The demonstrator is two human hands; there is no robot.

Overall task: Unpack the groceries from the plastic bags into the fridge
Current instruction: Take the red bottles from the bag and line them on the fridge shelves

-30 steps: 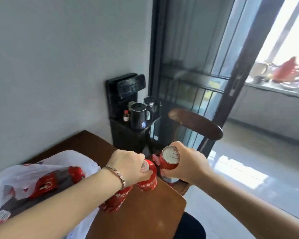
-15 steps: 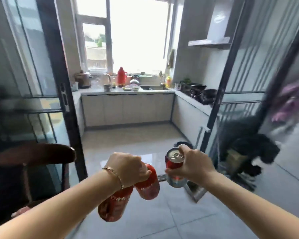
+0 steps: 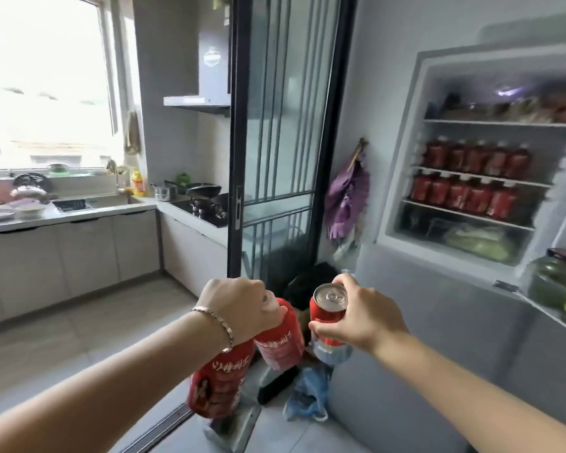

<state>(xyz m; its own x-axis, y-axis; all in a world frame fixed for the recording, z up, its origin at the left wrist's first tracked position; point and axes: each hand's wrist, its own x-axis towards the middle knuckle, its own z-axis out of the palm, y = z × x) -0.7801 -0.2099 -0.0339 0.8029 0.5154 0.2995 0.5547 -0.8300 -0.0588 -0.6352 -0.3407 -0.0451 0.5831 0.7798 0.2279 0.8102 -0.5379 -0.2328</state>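
My left hand (image 3: 239, 305) grips two red bottles by their tops: one (image 3: 280, 338) hangs to the right, the other (image 3: 219, 384) hangs lower under my wrist. My right hand (image 3: 360, 317) holds a red can (image 3: 329, 313) upright, its silver top showing. Both hands are in front of me at waist height. The fridge (image 3: 406, 152) stands open at the right. Two of its shelves hold rows of red bottles (image 3: 471, 178); greens lie in the bottom drawer. No plastic bag from the table is in view.
A dark-framed glass sliding door (image 3: 275, 142) stands just left of the fridge, with the kitchen counter (image 3: 79, 210), sink and stove behind it. A blue bag (image 3: 307, 393) and dark items lie on the floor by the fridge. The fridge door shelf (image 3: 559, 289) juts out at right.
My view has swung right from the table, past the kitchen, to the open fridge. Both hands keep the same hold on the bottles and the can.
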